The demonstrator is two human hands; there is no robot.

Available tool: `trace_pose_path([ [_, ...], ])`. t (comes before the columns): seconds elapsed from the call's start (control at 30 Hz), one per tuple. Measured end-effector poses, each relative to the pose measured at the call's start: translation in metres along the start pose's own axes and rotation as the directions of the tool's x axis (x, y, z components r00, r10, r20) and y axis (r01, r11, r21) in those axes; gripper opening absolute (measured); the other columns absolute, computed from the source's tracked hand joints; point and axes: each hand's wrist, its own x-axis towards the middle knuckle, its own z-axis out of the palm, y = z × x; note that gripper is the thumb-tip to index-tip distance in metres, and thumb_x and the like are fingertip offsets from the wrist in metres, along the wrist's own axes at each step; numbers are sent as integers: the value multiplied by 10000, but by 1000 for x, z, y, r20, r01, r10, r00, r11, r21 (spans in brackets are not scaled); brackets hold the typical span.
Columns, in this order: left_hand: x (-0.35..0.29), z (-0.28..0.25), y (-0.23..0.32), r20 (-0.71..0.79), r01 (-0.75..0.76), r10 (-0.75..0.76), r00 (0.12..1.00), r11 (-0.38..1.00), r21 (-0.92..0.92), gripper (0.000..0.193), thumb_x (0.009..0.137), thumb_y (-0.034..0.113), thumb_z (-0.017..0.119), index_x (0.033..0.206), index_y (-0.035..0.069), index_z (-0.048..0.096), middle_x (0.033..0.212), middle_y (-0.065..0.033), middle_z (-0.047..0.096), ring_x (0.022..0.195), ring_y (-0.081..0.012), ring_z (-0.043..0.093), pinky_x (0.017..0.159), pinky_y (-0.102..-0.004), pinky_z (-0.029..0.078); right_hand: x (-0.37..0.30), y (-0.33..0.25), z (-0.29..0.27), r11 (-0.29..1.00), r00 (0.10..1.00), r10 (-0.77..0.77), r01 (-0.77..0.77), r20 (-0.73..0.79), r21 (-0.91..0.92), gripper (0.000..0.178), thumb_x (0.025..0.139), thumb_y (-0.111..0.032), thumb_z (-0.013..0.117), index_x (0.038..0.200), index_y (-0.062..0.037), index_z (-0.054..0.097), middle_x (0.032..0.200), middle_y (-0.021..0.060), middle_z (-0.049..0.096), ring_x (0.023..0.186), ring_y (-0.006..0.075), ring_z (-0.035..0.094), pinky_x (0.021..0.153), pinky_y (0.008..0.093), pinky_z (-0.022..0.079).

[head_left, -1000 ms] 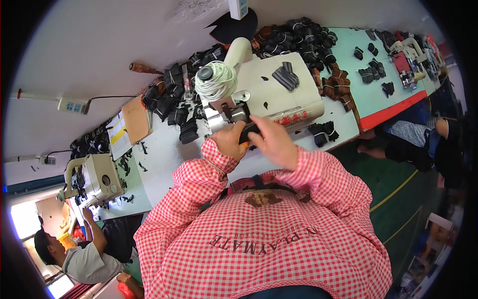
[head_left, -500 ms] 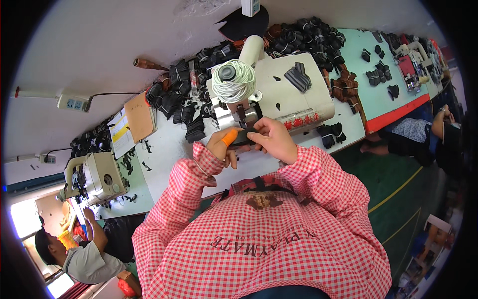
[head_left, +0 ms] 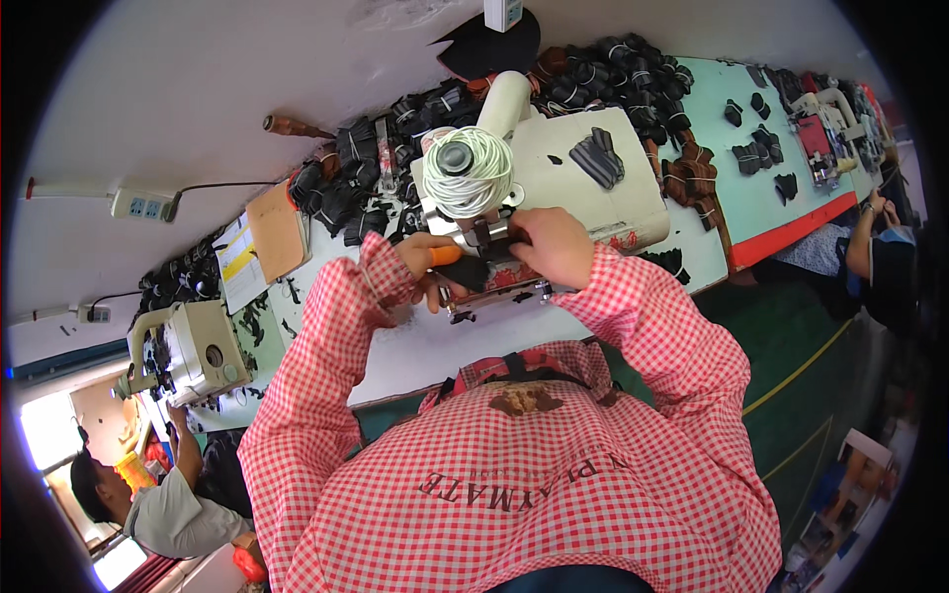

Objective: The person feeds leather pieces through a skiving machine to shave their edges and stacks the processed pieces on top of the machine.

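The left hand (head_left: 427, 265) is curled with its fingers drawn together around a dark leather piece (head_left: 473, 273), and an orange cover sits on 1 fingertip (head_left: 447, 256). The right hand (head_left: 554, 247) lies over the same piece from the other side, fingers bent and close together, pressing it down at the front of the cream sewing machine (head_left: 583, 183). The piece sits between the 2 hands, just below the machine's needle area; how tightly either hand grips is hard to tell, since the knuckles hide the fingertips. A big cone of white thread (head_left: 467, 176) stands on the machine just above the hands.

The pale green workbench (head_left: 761, 188) runs along a white wall and is heaped with bundles of dark leather parts (head_left: 603, 74). A brown board (head_left: 277, 232) and printed sheets (head_left: 235, 262) lie further left, near a second sewing machine (head_left: 193, 346), where another person (head_left: 168, 504) sits. A power strip (head_left: 143, 205) hangs on the wall.
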Motion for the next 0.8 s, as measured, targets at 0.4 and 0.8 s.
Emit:
trace_pose_path([
  [0.4, -3, -4, -9, -93, 16, -11, 996, 999, 45, 282, 941, 209, 393, 1066, 0, 534, 726, -142, 669, 429, -206, 608, 302, -248, 431, 2, -1, 3, 994, 994, -111, 111, -15, 13, 147, 710, -176, 637, 825, -85, 653, 833, 116, 600, 825, 321, 587, 702, 421, 474],
  [0.8, -6, 7, 0, -178, 8, 1, 984, 999, 50, 317, 940, 191, 394, 1155, -12, 509, 759, -153, 664, 475, -220, 630, 313, -248, 446, -4, 2, -11, 999, 999, -34, 33, 31, 37, 145, 722, -139, 637, 843, -59, 636, 826, 128, 581, 808, 326, 575, 707, 391, 465],
])
